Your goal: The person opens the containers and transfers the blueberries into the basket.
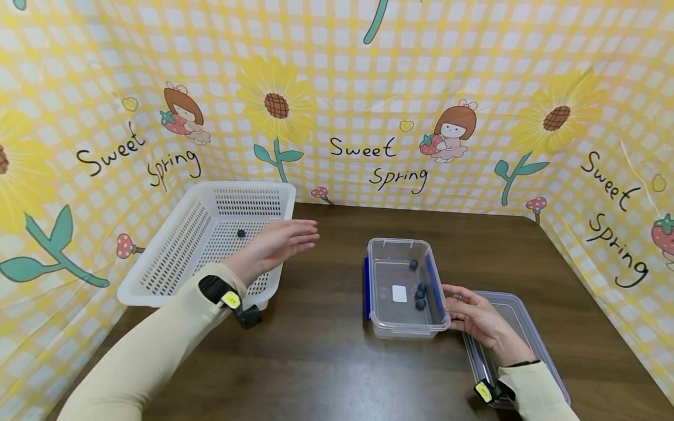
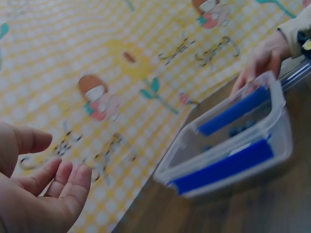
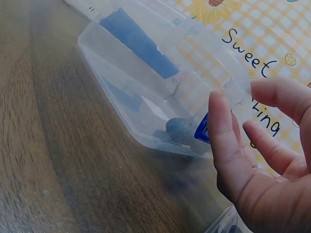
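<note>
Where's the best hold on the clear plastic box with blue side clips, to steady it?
Probably the clear plastic box by its right long rim, coming from the right where the right hand already rests. The rim lip there is exposed; the blueberries sit inside near that wall, so keep fingers outside.

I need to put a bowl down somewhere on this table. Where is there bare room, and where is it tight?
Bare wood lies in front, between the white basket and the clear container, and behind the container toward the backdrop. It is tight on the right: the right hand touches the container, with its lid beside it. The left hand hovers over the basket's corner.
</note>
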`<action>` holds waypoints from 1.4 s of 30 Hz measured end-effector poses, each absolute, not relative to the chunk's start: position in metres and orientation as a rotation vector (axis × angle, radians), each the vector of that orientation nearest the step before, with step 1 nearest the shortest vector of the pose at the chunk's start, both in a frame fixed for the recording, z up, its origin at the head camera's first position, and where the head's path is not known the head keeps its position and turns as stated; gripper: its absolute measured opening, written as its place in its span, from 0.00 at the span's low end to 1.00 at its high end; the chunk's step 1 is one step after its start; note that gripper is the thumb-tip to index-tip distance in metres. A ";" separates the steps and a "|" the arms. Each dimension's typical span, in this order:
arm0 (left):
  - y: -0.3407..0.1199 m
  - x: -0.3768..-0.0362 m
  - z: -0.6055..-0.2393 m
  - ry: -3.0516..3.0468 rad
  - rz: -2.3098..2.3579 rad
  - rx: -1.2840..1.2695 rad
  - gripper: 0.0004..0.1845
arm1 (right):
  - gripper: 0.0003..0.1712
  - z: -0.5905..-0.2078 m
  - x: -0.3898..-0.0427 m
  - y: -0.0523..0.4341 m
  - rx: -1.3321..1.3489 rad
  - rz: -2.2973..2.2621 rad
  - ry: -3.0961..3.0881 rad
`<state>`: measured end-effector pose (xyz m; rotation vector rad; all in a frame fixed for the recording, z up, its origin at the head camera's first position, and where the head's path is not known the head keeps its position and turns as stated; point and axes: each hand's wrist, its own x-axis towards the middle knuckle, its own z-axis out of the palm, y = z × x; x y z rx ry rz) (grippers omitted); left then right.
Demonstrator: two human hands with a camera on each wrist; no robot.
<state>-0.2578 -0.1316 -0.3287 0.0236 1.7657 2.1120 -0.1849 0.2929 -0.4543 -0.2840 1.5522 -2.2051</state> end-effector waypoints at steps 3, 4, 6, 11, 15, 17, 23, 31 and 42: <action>-0.111 -0.258 -0.328 1.757 2.082 0.058 0.24 | 0.19 -0.455 -0.185 0.293 -0.287 -2.206 1.554; -0.105 -0.259 -0.329 1.750 2.080 0.064 0.23 | 0.19 -0.455 -0.185 0.293 -0.288 -2.206 1.553; -0.093 -0.262 -0.331 1.736 2.080 0.060 0.22 | 0.19 -0.455 -0.185 0.293 -0.290 -2.206 1.554; -0.066 -0.267 -0.344 1.701 2.081 0.050 0.21 | 0.19 -0.455 -0.185 0.292 -0.290 -2.202 1.553; -0.042 -0.270 -0.357 1.660 2.081 0.044 0.21 | 0.19 -0.455 -0.185 0.293 -0.289 -2.200 1.553; -0.030 -0.272 -0.362 1.638 2.072 0.050 0.21 | 0.19 -0.455 -0.185 0.294 -0.294 -2.199 1.549; 0.007 -0.274 -0.377 1.603 2.005 0.059 0.21 | 0.19 -0.456 -0.185 0.295 -0.301 -2.199 1.552; 0.050 -0.275 -0.397 1.578 1.968 -0.030 0.20 | 0.19 -0.456 -0.184 0.296 -0.305 -2.201 1.562; 0.103 -0.343 -0.494 1.609 2.014 -0.313 0.22 | 0.20 -0.458 -0.186 0.292 -0.322 -2.204 1.562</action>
